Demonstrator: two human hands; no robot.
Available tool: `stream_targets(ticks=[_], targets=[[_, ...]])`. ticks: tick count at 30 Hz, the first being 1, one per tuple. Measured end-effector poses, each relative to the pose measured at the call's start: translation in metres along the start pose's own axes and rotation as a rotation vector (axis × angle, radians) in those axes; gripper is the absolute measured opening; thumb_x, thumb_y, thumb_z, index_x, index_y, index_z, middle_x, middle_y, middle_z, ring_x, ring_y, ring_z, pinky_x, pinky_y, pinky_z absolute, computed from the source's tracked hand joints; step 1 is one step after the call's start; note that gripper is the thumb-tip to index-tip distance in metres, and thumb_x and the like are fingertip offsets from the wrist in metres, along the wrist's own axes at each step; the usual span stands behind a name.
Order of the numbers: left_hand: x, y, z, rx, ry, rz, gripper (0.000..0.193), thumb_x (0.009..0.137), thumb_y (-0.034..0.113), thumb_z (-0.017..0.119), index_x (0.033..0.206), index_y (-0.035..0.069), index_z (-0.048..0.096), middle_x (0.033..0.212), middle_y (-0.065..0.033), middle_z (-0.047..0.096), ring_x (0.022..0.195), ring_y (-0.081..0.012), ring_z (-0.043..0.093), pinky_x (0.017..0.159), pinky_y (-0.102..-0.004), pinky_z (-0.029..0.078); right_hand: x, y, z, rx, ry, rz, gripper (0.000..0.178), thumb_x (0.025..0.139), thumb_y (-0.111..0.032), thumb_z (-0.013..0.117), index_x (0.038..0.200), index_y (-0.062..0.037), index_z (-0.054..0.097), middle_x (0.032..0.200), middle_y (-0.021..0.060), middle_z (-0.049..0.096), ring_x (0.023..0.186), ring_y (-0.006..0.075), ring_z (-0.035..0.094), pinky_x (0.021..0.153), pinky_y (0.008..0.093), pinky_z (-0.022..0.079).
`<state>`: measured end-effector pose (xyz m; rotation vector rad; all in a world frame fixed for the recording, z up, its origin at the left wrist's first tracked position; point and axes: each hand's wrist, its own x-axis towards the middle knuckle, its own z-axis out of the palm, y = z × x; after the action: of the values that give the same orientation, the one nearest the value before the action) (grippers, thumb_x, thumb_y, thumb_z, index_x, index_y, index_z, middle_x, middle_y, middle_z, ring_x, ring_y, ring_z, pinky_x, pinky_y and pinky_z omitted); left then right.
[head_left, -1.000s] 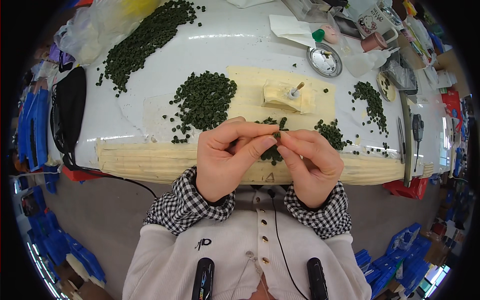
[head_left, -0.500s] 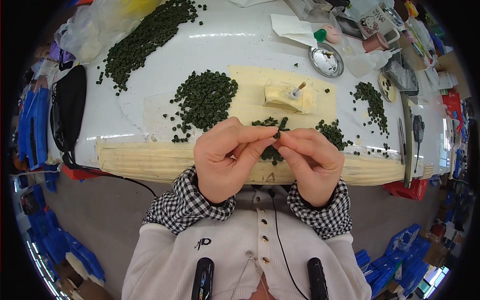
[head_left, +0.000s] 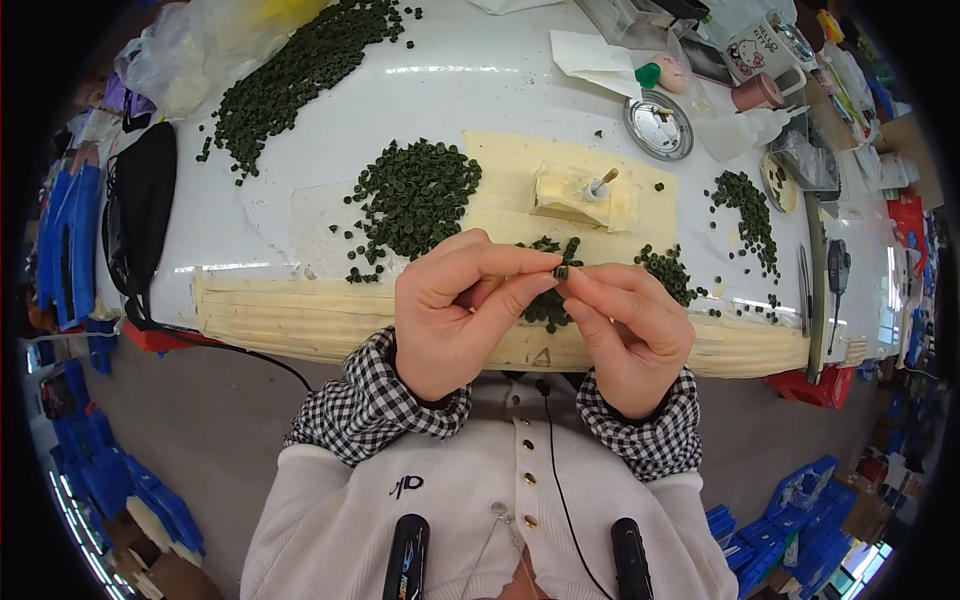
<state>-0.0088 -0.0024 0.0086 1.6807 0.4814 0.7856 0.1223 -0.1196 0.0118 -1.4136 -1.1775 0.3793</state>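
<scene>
My left hand [head_left: 458,305] and my right hand [head_left: 634,325] meet fingertip to fingertip above the near edge of the table. Thumbs and forefingers of both pinch a small dark green round piece [head_left: 561,272], partly covered by the fingers. Right beneath the fingertips lies a little heap of the same green pieces [head_left: 545,312]. A larger pile of green pieces [head_left: 415,195] is beyond my left hand, and a smaller cluster [head_left: 665,272] sits just past my right hand. Farther out stands a cream taped block [head_left: 572,198] with a short peg in a white collar.
A long green heap [head_left: 300,75] spreads at the far left beside clear plastic bags [head_left: 195,60]. Toward the right are a round metal lid [head_left: 658,125], more green pieces [head_left: 745,215], tweezers [head_left: 804,290] and a white mug [head_left: 757,50]. Cream tape [head_left: 300,315] covers the near edge.
Both hands have shifted very slightly to the right, along with a small shift of the whole view. The green piece between the fingertips now shows more.
</scene>
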Motion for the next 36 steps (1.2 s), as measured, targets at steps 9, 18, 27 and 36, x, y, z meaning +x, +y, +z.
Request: stream_targets(ticks=[9, 18, 27, 36], targets=[[0.0005, -0.0018, -0.0006, 0.076, 0.0, 0.07, 0.018, 0.077, -0.004, 0.069, 0.094, 0.001, 0.07, 0.061, 0.0028, 0.047, 0.057, -0.0061, 0.039, 0.054, -0.0207, 0.031, 0.0001, -0.0008, -0.0002, -0.028, 0.0, -0.011, 0.028, 0.076, 0.007, 0.07, 0.102, -0.0008, 0.069, 0.095, 0.0123, 0.066, 0.08, 0.0173, 0.064, 0.068, 0.0242, 0.051], [0.001, 0.0, 0.0001, 0.116, 0.007, 0.128, 0.018, 0.075, -0.005, 0.07, 0.092, 0.002, 0.07, 0.06, 0.0025, 0.046, 0.056, -0.0068, 0.038, 0.052, -0.0219, 0.031, -0.0004, 0.001, -0.0029, -0.009, -0.04, -0.007, 0.028, 0.076, 0.006, 0.069, 0.103, -0.001, 0.068, 0.097, 0.0126, 0.066, 0.081, 0.0172, 0.064, 0.067, 0.0238, 0.051], [0.0009, -0.0021, -0.0017, 0.041, -0.018, 0.063, 0.019, 0.075, -0.005, 0.07, 0.092, 0.003, 0.07, 0.061, 0.0027, 0.046, 0.056, -0.0062, 0.037, 0.053, -0.0214, 0.03, 0.0015, -0.0009, -0.0047, -0.05, -0.041, -0.035, 0.028, 0.075, 0.008, 0.069, 0.103, -0.0008, 0.069, 0.095, 0.0127, 0.067, 0.081, 0.018, 0.064, 0.068, 0.0242, 0.051], [0.0008, -0.0012, -0.0018, 0.041, -0.01, 0.082, 0.019, 0.074, -0.005, 0.071, 0.092, 0.003, 0.07, 0.061, 0.0026, 0.046, 0.056, -0.0065, 0.038, 0.053, -0.0216, 0.03, 0.0015, -0.001, -0.0039, -0.035, -0.036, -0.022, 0.029, 0.075, 0.008, 0.068, 0.102, -0.0009, 0.069, 0.095, 0.0122, 0.067, 0.081, 0.0179, 0.064, 0.068, 0.0243, 0.051]])
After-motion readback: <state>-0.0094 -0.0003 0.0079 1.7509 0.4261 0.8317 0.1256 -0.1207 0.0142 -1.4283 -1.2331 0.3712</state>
